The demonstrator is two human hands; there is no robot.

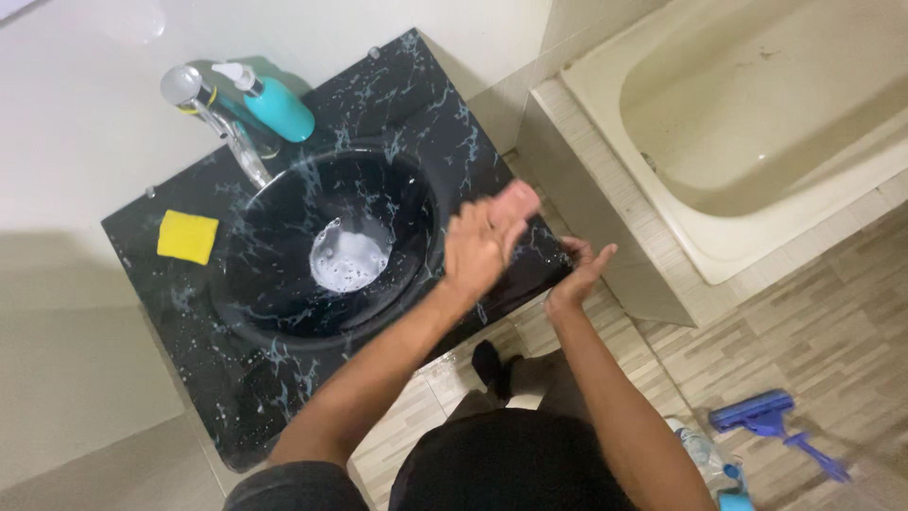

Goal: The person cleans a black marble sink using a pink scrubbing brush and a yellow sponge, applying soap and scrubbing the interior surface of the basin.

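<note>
Dimly, evenly lit; soft glare on the chrome tap (203, 104); left hand (487, 237) motion-blurred; wide-angle bending at edges.

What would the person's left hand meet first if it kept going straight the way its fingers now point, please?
The left hand points up and to the right across the black marbled countertop. Past the counter's right edge, the first thing in that line looks like the tiled ledge of the cream bathtub, though depth is hard to judge.

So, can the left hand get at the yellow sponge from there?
Probably yes: the left hand is over the sink's right rim, and only the open basin lies between it and the yellow sponge.
</note>
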